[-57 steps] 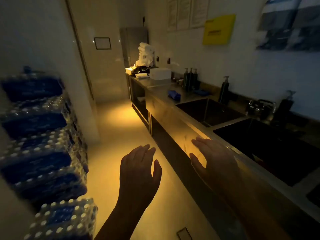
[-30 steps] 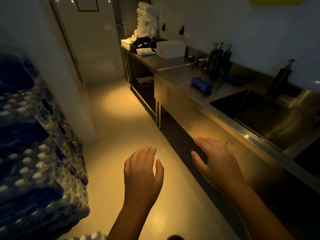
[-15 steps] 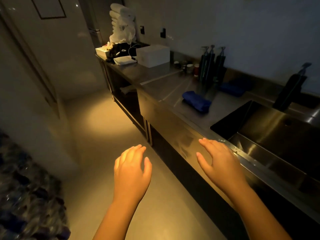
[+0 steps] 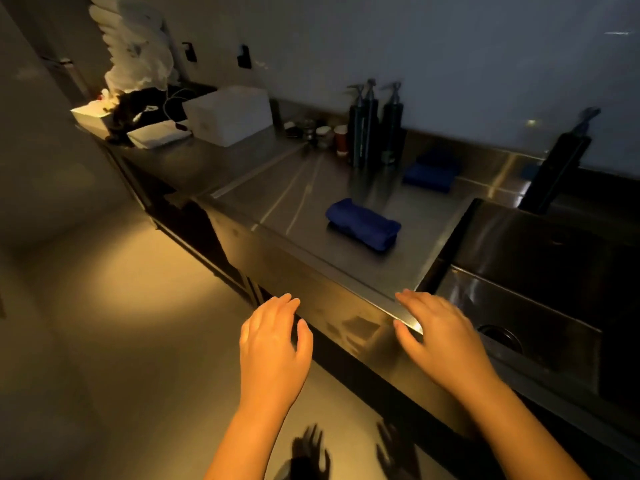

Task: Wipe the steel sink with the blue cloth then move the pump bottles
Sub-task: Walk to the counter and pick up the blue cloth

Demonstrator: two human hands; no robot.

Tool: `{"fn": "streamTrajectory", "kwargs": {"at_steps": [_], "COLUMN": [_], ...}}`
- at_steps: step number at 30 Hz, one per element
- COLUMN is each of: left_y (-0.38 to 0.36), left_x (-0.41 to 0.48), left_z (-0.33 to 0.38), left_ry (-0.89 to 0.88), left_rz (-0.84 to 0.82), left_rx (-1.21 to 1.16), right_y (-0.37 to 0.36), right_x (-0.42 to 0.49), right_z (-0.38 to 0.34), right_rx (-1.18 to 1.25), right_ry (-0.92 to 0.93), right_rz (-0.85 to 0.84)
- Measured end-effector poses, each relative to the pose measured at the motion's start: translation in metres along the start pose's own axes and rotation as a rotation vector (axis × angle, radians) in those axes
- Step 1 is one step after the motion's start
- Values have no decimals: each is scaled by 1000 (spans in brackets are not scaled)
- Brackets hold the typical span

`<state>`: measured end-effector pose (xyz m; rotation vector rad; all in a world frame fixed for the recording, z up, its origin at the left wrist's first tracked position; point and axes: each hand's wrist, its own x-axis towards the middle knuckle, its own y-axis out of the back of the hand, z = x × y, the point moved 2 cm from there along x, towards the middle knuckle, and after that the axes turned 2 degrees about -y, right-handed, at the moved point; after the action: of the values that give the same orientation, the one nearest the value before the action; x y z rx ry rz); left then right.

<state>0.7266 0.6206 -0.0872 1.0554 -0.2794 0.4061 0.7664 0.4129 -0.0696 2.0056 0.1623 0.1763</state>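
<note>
A folded blue cloth lies on the steel counter, left of the steel sink. Three dark pump bottles stand together at the back wall, and one more pump bottle leans behind the sink. A second blue cloth lies near the three bottles. My left hand hovers empty with straight fingers in front of the counter's face. My right hand hovers empty over the counter's front edge, at the sink's left corner.
A white box, a stack of white towels, small jars and a red cup stand on the far counter. A drain shows in the sink bottom. The lit floor stretches to the left.
I have walked along the counter towards the sink and the blue cloth. The stacked water bottles on the left have left the view. Both hands stay empty with fingers straight.
</note>
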Motion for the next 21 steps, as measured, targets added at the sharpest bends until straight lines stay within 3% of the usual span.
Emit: {"fn": "streamTrajectory", "kwargs": {"at_steps": [4, 11, 21], "left_y": [-22, -56, -107], "left_x": [66, 156, 219], "left_z": [-35, -87, -104], "left_ry": [-60, -136, -163], "left_rz": [-74, -168, -274], "left_rx": [-24, -75, -159], "right_y": [-17, -48, -69], "right_x": [56, 149, 238], "right_z": [-19, -52, -27], "right_rx": [-33, -60, -34], "right_ry": [-35, -81, -108], "right_rz": [50, -13, -83]}}
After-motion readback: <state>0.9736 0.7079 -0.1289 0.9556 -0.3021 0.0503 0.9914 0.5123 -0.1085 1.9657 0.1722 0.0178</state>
